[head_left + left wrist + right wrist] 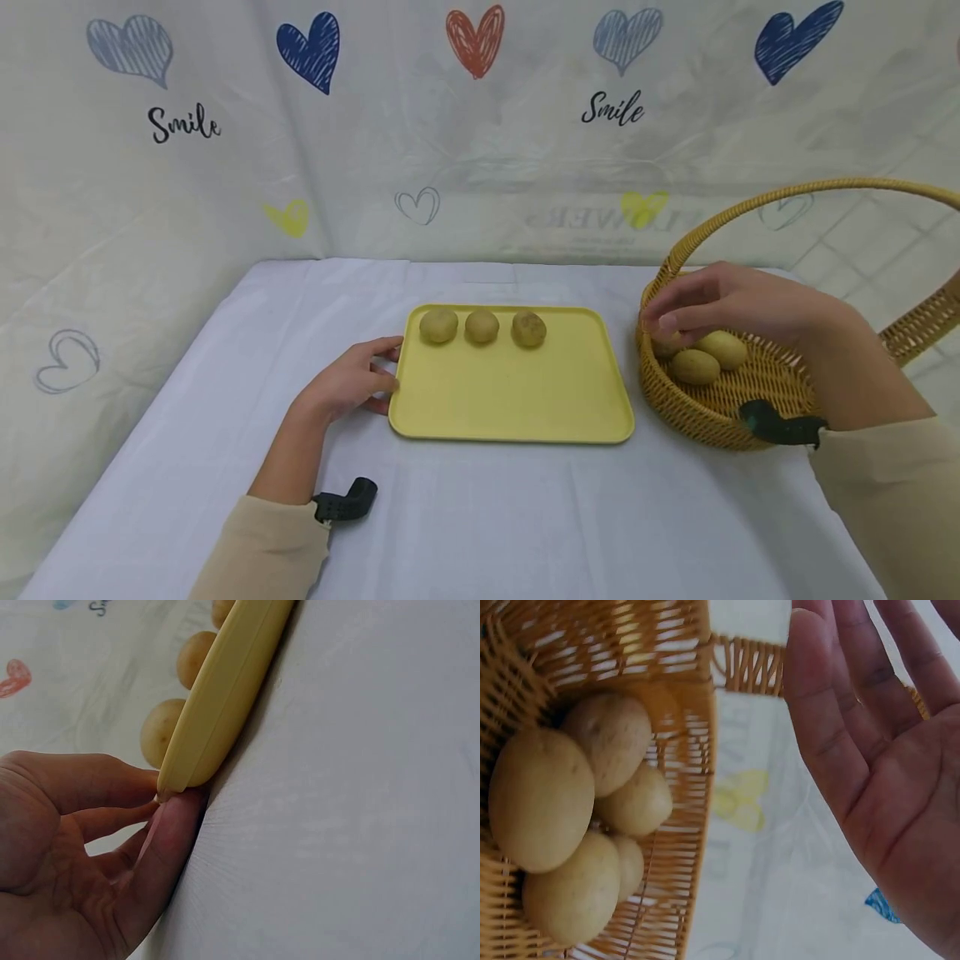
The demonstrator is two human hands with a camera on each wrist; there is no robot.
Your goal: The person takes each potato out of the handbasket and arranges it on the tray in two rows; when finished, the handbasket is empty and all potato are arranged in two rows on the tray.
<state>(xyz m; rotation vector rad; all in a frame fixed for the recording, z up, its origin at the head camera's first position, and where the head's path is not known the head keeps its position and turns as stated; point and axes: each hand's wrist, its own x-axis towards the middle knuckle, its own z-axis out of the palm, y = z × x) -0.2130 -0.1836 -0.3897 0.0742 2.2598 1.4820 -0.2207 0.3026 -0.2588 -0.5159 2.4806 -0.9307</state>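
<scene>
My left hand [348, 383] is at the left edge of a yellow tray [510, 400]. In the left wrist view, the thumb and a finger pinch the tray's rim [217, 712]. Along the far side of the tray lie three potatoes in a row: a left one [438, 325], a middle one [482, 326] and a darker-spotted right one [528, 329]. Above the left part of a wicker basket [678, 408] hovers my right hand [735, 304]. Its fingers extend with nothing between them, and the right wrist view shows a bare palm. Several potatoes [544, 799] are piled inside the basket.
A tall arched handle [810, 187] rises over the basket. White cloth [487, 517] covers the table, and a curtain printed with hearts [480, 125] hangs behind it. Each wrist wears a black strapped device [345, 502].
</scene>
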